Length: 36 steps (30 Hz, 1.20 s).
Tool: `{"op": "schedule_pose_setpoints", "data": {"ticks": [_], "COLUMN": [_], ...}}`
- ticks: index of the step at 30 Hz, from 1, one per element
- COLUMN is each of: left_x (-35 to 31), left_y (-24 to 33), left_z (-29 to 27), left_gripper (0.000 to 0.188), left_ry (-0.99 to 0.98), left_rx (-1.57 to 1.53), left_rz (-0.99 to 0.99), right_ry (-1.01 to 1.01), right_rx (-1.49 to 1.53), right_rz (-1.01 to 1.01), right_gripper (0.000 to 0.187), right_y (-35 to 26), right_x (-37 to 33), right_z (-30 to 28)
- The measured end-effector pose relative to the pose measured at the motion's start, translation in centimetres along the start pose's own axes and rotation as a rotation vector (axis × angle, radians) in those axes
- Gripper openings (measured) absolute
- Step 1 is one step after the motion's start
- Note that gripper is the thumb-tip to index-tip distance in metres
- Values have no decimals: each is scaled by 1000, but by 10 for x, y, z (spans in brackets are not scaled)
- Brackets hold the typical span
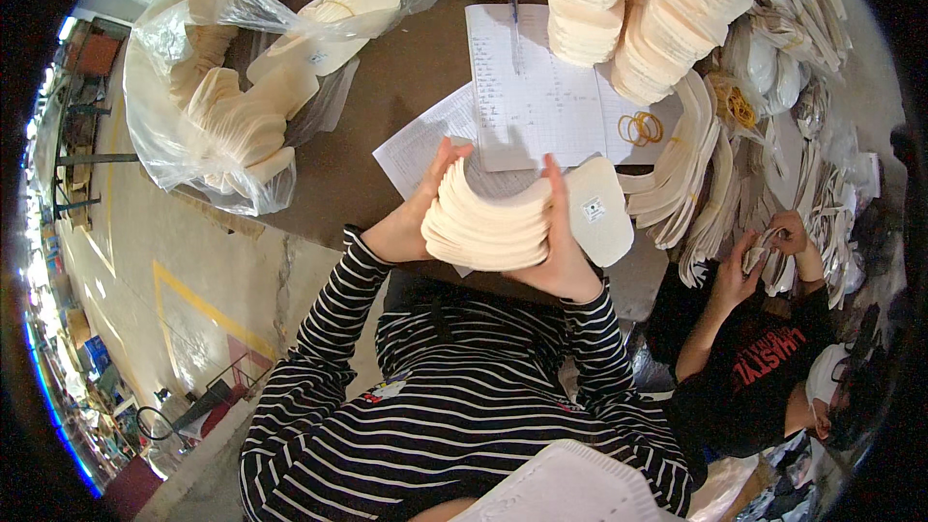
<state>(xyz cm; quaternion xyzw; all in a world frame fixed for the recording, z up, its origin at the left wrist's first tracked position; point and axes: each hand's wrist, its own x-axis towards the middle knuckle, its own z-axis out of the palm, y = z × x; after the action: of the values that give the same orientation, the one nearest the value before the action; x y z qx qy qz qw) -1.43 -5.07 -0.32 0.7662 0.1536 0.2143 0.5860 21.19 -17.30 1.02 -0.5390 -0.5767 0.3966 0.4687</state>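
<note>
Between my two hands is a thick stack of cream insoles, bent into a curve with the edges facing me. My left hand is closed round the left end, thumb and fingers along its side. My right hand presses on the right end with its fingers pointing up. Just right of that hand shows a pale insole end with a small printed mark; I cannot tell whether it belongs to the held stack. The stack is above the front edge of the brown table, near some paper sheets.
A written sheet with a pen lies beyond my hands, with yellow rubber bands beside it. Bagged insoles stand left; tall insole stacks stand at the far right. A co-worker's hands handle something pale at right.
</note>
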Motion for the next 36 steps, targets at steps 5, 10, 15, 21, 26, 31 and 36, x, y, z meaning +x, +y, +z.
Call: {"op": "schedule_pose_setpoints", "data": {"ticks": [5, 10, 15, 21, 26, 31, 36], "left_x": [6, 3, 2, -2, -10, 2, -12], "left_y": [18, -15, 0, 13, 12, 31, 25], "left_z": [-2, 3, -6, 0, 29, 44, 19], "left_gripper": [126, 137, 131, 116, 109, 103, 98], "left_ry": [487, 195, 94, 260, 448, 482, 442], "left_rx": [-145, 51, 323, 256, 128, 122, 292], "left_rz": [-262, -184, -51, -134, -180, -125, -236], "right_ry": [124, 158, 117, 95, 255, 249, 340], "right_rx": [225, -77, 50, -181, -1, -91, -250], "right_rz": [34, 70, -10, -70, 65, 29, 119], "right_gripper": [109, 119, 122, 115, 113, 111, 94], "right_y": [8, 4, 8, 6, 6, -4, -9], "right_x": [-4, 5, -5, -5, -7, -13, -21], "right_z": [2, 10, 3, -1, 18, 29, 24]}}
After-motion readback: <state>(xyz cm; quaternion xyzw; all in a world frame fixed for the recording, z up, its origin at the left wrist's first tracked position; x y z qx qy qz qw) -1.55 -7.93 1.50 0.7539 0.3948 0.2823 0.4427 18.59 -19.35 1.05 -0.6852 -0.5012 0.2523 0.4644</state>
